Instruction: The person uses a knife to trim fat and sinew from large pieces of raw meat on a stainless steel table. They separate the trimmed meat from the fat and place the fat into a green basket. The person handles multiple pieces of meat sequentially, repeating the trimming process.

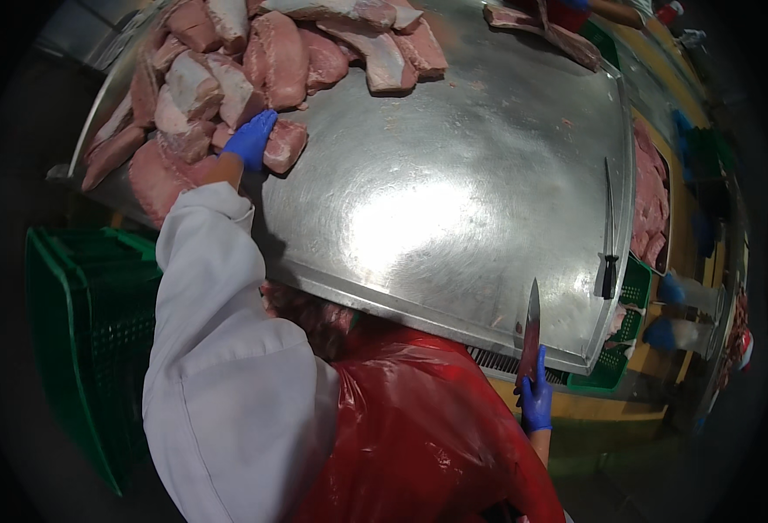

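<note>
My left hand (251, 141), in a blue glove, reaches to the near edge of a meat pile and grips a small pink piece of meat (286, 146) at its side. Its fingertips are partly hidden against the meat. Around it, several thick pale-pink cuts of meat (276, 61) are heaped at the far left of a steel table (462, 131). My right hand (536, 403), also blue-gloved, is low beside the table's near right corner. It holds a knife (533, 322), whose blade points away from me over the table edge.
A thin tool with a black handle (608, 275), knife or sharpening steel, lies along the table's right side. Green crates stand at left (92, 288) and right (632, 301). A tray of meat (650, 196) sits beyond. At the far right, another person's arm (617, 11) is near a long meat strip (549, 33).
</note>
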Tool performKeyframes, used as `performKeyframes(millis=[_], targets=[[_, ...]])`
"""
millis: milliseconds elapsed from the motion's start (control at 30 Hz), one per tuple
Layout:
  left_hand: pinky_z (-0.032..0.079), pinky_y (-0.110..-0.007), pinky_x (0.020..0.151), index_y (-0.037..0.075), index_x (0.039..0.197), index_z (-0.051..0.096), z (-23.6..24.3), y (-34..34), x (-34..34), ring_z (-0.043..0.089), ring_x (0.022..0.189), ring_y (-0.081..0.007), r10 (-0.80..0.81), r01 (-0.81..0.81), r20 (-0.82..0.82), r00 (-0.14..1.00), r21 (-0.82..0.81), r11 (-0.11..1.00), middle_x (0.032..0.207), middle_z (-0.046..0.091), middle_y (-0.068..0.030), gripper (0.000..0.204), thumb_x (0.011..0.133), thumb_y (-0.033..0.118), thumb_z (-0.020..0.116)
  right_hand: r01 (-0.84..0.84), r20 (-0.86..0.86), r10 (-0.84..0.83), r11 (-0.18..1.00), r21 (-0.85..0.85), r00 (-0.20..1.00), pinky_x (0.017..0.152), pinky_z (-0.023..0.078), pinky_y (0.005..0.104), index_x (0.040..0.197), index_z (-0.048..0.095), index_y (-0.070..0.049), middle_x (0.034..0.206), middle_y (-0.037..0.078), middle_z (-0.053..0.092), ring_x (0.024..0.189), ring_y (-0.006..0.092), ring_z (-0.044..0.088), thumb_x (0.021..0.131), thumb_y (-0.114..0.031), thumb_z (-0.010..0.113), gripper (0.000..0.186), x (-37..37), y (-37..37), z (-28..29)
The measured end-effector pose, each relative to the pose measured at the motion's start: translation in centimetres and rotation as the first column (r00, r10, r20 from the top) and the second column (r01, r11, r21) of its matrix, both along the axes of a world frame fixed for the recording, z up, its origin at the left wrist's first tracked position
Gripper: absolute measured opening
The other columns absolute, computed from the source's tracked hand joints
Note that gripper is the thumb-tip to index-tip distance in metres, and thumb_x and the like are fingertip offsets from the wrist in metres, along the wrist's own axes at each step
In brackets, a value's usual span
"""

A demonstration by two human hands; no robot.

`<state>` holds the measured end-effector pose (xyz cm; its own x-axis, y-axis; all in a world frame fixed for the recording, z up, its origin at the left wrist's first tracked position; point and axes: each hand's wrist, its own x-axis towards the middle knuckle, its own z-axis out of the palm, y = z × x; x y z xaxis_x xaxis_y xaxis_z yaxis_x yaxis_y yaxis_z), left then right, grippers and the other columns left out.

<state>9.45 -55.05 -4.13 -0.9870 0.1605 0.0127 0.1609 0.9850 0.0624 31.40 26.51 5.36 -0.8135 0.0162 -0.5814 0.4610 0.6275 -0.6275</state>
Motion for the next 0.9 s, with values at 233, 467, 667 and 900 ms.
performKeyframes(millis=[233, 467, 667, 900], targets=[[0.044, -0.051, 0.103, 0.004, 0.137, 0.044, 1.8, 7.2, -2.6, 0.054, 0.12, -0.0393, 0.143, -0.125, 0.163, 0.976, -0.117, 0.985, 0.126, 0.057, -0.0211, 0.102, 0.05, 0.028, 0.091, 0.022, -0.014, -0.022, 1.0, 0.02, 1.0, 0.05, 0.046, 0.0276, 0.163, 0.02, -0.023, 0.095, 0.01, 0.065, 0.059, 0.0105, 0.056, 0.097, 0.001, 0.052, 0.077, 3.5, 1.0, 0.4], [0.032, -0.054, 0.11, 0.006, 0.143, 0.041, 2.0, 10.0, 3.9, 0.048, 0.13, -0.039, 0.112, -0.092, 0.193, 0.975, -0.108, 0.99, 0.134, 0.052, -0.0202, 0.092, 0.063, 0.03, 0.08, 0.128, -0.035, -0.133, 0.986, -0.11, 0.991, 0.051, 0.045, 0.0243, 0.163, 0.018, -0.026, 0.093, 0.006, 0.06, 0.066, 0.009, 0.056, 0.097, 0.0, 0.049, 0.077, 2.0, -2.0, -0.6], [0.032, -0.053, 0.112, 0.005, 0.145, 0.039, 2.1, 4.0, 3.5, 0.047, 0.131, -0.0408, -0.155, 0.156, 0.201, 0.967, 0.011, 0.988, 0.137, 0.051, -0.021, 0.096, 0.064, 0.031, 0.082, 0.172, -0.084, -0.191, 0.965, -0.2, 0.978, 0.049, 0.046, 0.0242, 0.163, 0.017, -0.027, 0.101, 0.011, 0.065, 0.066, 0.0093, 0.058, 0.097, 0.0, 0.048, 0.078, 1.2, -1.8, -1.2], [0.048, -0.043, 0.1, 0.002, 0.133, 0.049, 1.7, 2.2, -3.6, 0.06, 0.115, -0.0393, 0.078, -0.07, 0.223, 0.972, -0.043, 0.997, 0.122, 0.062, -0.023, 0.097, 0.051, 0.032, 0.09, 0.127, -0.063, -0.126, 0.992, 0.011, 0.99, 0.053, 0.046, 0.0285, 0.163, 0.02, -0.028, 0.083, 0.006, 0.063, 0.061, 0.0102, 0.054, 0.096, -0.004, 0.051, 0.077, 4.2, -0.1, -0.9]])
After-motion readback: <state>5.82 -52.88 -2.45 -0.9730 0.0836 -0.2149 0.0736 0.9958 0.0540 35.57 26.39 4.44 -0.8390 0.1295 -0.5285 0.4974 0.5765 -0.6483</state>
